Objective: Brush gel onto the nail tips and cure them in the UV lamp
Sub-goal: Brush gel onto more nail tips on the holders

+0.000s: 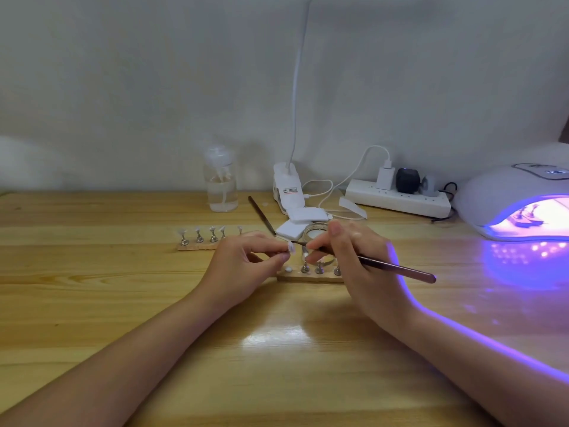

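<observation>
The nail tip sits pinched between the left hand's thumb and curled fingertips, lifted off its strip so the brush can reach it freely. The right hand grips the brush like a pen, fingers closed round the shaft, its bristle end touching the tip just beyond the left fingertips. The gel jar stands open right behind the right fingers, probably for quick reloading. More tips wait on stands below both hands' fingers and on a second strip beyond the left knuckles. The lamp glows well right of the brush (something seems to be curing inside, though it is blurred).
</observation>
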A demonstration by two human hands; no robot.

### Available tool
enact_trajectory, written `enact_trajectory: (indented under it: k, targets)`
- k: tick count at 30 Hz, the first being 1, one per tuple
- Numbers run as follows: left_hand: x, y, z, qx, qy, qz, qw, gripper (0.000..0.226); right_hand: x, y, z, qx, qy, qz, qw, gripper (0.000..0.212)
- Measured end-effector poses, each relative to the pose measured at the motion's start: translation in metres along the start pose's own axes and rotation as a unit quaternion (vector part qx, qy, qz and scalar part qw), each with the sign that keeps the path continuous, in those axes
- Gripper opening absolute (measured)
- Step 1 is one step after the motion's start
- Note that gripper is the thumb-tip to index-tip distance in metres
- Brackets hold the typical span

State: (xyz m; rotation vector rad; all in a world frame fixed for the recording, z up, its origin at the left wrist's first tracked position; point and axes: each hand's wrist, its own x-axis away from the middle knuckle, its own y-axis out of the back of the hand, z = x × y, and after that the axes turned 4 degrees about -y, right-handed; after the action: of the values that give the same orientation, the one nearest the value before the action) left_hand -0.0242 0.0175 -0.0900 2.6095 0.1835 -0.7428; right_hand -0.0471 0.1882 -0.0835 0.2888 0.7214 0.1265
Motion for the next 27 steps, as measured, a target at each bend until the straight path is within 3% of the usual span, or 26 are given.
enact_trajectory:
  k: [9,16,23,27]
  targets:
    - [0.0001,-0.0003,0.0025,0.002,0.012,0.002,1.000,0.025,0.0051,0.0027,-0.0039,-0.030,-0.002,0.008,1.000,0.047]
    - [-0.0002,0.0003,0.0036,0.003,0.014,0.008,1.000,0.026,0.0015,-0.0021,-0.0018,0.000,-0.013,-0.001,1.000,0.033]
    - [-0.0004,0.0001,0.0041,0.005,0.018,0.007,1.000,0.029,0.0074,0.0002,-0.0018,-0.045,-0.034,-0.008,0.998,0.046]
    - [0.0006,0.0006,0.0022,0.010,0.019,0.012,1.000,0.028,0.0052,-0.0034,-0.0006,-0.002,-0.011,-0.018,1.000,0.037]
